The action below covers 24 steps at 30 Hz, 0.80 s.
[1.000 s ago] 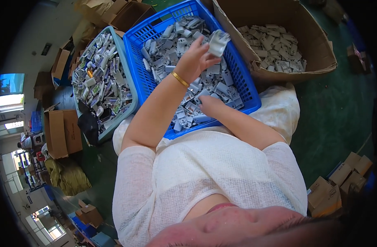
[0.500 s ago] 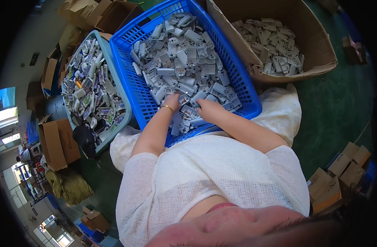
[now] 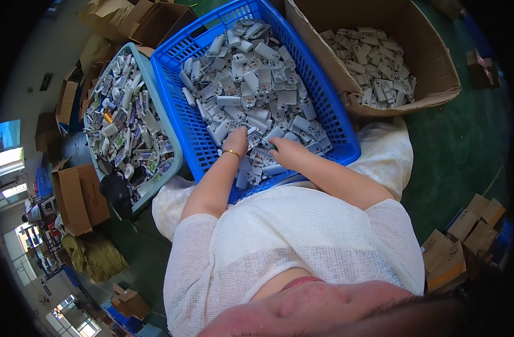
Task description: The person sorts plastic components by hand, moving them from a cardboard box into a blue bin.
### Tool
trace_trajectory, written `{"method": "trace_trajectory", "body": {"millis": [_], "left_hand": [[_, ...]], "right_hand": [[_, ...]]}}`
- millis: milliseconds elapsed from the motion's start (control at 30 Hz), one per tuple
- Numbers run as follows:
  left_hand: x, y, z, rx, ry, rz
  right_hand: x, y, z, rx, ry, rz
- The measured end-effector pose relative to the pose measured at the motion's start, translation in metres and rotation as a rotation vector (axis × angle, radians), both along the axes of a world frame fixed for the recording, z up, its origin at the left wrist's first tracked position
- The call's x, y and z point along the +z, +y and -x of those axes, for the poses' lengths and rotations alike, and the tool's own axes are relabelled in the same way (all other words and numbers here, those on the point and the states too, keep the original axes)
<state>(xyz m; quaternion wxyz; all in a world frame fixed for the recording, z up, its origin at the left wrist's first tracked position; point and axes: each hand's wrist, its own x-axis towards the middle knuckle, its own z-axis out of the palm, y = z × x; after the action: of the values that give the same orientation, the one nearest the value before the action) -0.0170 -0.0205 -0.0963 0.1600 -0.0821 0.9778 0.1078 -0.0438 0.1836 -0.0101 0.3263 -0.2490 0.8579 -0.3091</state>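
Small white-grey plastic casings [image 3: 251, 81] fill a blue slotted basket [image 3: 331, 112] in front of me. Over the near part of this heap, my left hand [image 3: 236, 142], a gold bracelet at its wrist, is closed with the fingers pinched on a white plastic casing. My right hand [image 3: 286, 153] is a short way to its right, fingers curled together and pointing left toward the other hand. What the right fingers grip is too small to make out against the casings. Several casings lie directly under and between both hands.
Left of the basket stands a pale green tub [image 3: 175, 143] heaped with mixed small plastic parts, a black bag [image 3: 116, 194] at its near end. A large open carton [image 3: 437, 84] at the far right holds more white casings. Cardboard boxes [image 3: 445, 255] sit at the right.
Both hands stay over the same part of the heap, having shifted only slightly. The whole view has moved a little, with the basket slightly further right.
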Motion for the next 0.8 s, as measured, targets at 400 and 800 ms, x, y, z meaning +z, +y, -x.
{"method": "trace_trajectory", "body": {"millis": [400,800], "left_hand": [[0.076,0.025,-0.017,0.026,0.382,0.023],[0.083,-0.005,-0.033,0.783,0.596,-1.019]], "right_hand": [[0.013,-0.001,0.009,-0.208,0.069,0.16],[0.041,0.002,0.0,-0.056,0.043,0.205]]}}
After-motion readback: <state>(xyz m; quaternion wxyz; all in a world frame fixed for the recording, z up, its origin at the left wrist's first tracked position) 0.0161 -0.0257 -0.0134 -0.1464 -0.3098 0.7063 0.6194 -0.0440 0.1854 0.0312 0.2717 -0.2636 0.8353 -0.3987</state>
